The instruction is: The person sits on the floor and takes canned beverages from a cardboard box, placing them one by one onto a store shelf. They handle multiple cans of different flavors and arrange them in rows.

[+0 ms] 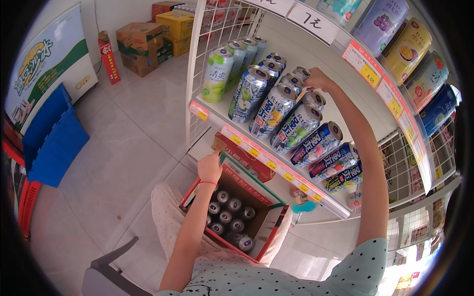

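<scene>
My right hand (318, 79) reaches in over the shelf and touches a can (301, 73) at the back of a row of RIO drink cans; its fingertips are partly hidden. My left hand (210, 168) is at the raised flap of an open cardboard box (272, 231), index finger stretched out, its grip unclear. Several cans (225, 216) stand upright inside the box, which rests on my lap. One can (246, 243) tilts near the box's corner. Rows of cans, among them a green RIO can (217, 74) and a lime one (296, 127), fill the shelf front.
A price-label rail (259, 155) edges the shelf, with a white wire side panel (196, 74) at its left. A red carton (240, 157) lies underneath. Blue crates (55, 140) and stacked cardboard boxes (139, 48) stand on the left floor. More cans (407, 51) line the upper shelf.
</scene>
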A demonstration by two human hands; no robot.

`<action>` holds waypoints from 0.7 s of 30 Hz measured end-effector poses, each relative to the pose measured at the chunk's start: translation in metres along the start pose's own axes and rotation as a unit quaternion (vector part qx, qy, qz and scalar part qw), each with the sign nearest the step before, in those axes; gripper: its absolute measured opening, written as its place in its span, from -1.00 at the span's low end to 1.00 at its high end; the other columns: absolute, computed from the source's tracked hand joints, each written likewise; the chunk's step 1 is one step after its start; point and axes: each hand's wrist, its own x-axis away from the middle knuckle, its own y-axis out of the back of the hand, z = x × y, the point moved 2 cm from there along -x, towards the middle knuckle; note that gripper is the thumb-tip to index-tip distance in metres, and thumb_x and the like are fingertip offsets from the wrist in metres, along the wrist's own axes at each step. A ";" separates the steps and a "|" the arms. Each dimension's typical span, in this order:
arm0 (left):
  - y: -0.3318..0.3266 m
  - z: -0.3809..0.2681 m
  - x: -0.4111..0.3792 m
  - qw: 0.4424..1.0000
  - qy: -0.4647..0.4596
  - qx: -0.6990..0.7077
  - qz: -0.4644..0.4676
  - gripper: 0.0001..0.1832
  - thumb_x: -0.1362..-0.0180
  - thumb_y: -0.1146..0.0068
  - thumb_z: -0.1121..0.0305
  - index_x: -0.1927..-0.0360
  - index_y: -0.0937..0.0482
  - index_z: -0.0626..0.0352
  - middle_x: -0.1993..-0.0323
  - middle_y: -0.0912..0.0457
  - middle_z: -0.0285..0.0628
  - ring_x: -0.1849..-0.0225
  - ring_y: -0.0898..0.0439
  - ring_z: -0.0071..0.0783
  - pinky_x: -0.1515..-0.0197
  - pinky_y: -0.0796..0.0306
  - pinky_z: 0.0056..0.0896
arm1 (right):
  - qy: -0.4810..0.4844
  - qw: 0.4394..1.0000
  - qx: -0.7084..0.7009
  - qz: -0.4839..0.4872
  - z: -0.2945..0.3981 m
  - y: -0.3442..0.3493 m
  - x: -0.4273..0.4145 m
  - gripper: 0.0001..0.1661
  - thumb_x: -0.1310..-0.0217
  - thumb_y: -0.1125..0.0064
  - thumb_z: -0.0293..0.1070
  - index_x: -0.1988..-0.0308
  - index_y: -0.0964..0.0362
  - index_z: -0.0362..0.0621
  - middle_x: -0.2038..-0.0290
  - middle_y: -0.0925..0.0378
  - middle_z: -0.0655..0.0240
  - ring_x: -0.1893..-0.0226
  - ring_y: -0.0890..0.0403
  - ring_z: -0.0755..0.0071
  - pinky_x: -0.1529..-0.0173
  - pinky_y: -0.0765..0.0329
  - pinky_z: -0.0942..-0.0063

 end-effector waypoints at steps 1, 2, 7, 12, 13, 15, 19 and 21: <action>-0.001 -0.001 -0.001 1.000 -0.005 0.004 -0.003 -0.79 -0.02 -0.12 0.41 0.22 -0.53 0.10 0.55 -0.60 -0.07 0.43 -0.61 -0.07 0.34 -0.47 -0.09 | 0.004 1.000 -0.003 0.008 -0.002 0.000 0.001 -0.54 0.26 -0.35 -0.45 0.22 -0.48 -0.36 0.32 -0.54 0.19 0.34 -0.61 0.32 0.33 -0.65 0.44; -0.003 -0.002 -0.001 1.000 -0.010 0.009 -0.006 -0.83 -0.04 -0.11 0.38 0.25 -0.52 0.10 0.56 -0.59 -0.05 0.43 -0.60 -0.05 0.35 -0.47 -0.07 | 0.007 1.000 -0.006 0.017 -0.005 0.001 0.002 -0.51 0.27 -0.35 -0.46 0.19 -0.48 -0.34 0.30 -0.54 0.18 0.31 -0.61 0.30 0.31 -0.65 0.43; 0.001 0.003 0.001 1.000 -0.002 0.010 -0.015 -0.88 -0.07 -0.10 0.36 0.31 -0.51 0.10 0.57 -0.59 -0.03 0.43 -0.60 -0.02 0.36 -0.46 -0.03 | 0.105 0.992 0.056 0.030 0.039 0.005 0.036 -0.22 0.29 -0.40 -0.50 -0.06 -0.30 -0.27 0.12 -0.50 0.12 0.15 -0.57 0.24 0.16 -0.64 0.39; 0.002 -0.003 0.000 1.000 0.000 0.000 -0.006 -0.88 -0.07 -0.10 0.36 0.30 -0.50 0.10 0.56 -0.59 -0.05 0.41 -0.60 -0.02 0.35 -0.46 -0.04 | 0.101 0.991 0.022 0.091 0.021 0.018 0.025 -0.11 0.27 -0.38 -0.58 -0.16 -0.20 -0.21 0.03 -0.43 0.04 0.15 -0.59 0.22 0.16 -0.65 0.41; 0.002 -0.004 0.000 1.000 0.002 -0.003 -0.003 -0.88 -0.07 -0.10 0.36 0.30 -0.50 0.10 0.55 -0.60 -0.05 0.41 -0.60 -0.03 0.35 -0.46 -0.04 | 0.094 0.991 0.017 0.091 0.020 0.018 0.023 -0.13 0.25 -0.37 -0.61 -0.16 -0.20 -0.22 0.04 -0.43 0.02 0.16 -0.60 0.21 0.16 -0.65 0.41; 0.003 -0.004 0.000 1.000 0.009 -0.010 0.003 -0.87 -0.08 -0.10 0.35 0.29 -0.50 0.10 0.55 -0.60 -0.06 0.40 -0.60 -0.04 0.36 -0.46 -0.05 | 0.086 0.992 0.006 0.093 0.023 0.016 0.023 -0.15 0.23 -0.33 -0.65 -0.15 -0.21 -0.23 0.06 -0.42 0.01 0.18 -0.61 0.21 0.17 -0.67 0.43; -0.001 0.000 0.000 1.000 0.005 -0.015 0.005 -0.84 -0.07 -0.11 0.36 0.25 -0.51 0.08 0.55 -0.60 -0.07 0.41 -0.61 -0.06 0.35 -0.47 -0.07 | 0.081 0.992 -0.017 0.093 0.033 0.012 0.024 -0.21 0.19 -0.27 -0.71 -0.14 -0.22 -0.24 0.09 -0.41 0.01 0.20 -0.62 0.22 0.19 -0.69 0.48; -0.001 0.000 -0.001 1.000 -0.002 -0.024 0.010 -0.77 -0.06 -0.12 0.38 0.17 -0.51 0.06 0.55 -0.61 -0.08 0.42 -0.62 -0.08 0.35 -0.48 -0.09 | 0.076 0.992 -0.030 0.100 0.033 0.012 0.022 -0.22 0.19 -0.25 -0.72 -0.13 -0.23 -0.24 0.08 -0.39 0.00 0.20 -0.62 0.21 0.19 -0.69 0.49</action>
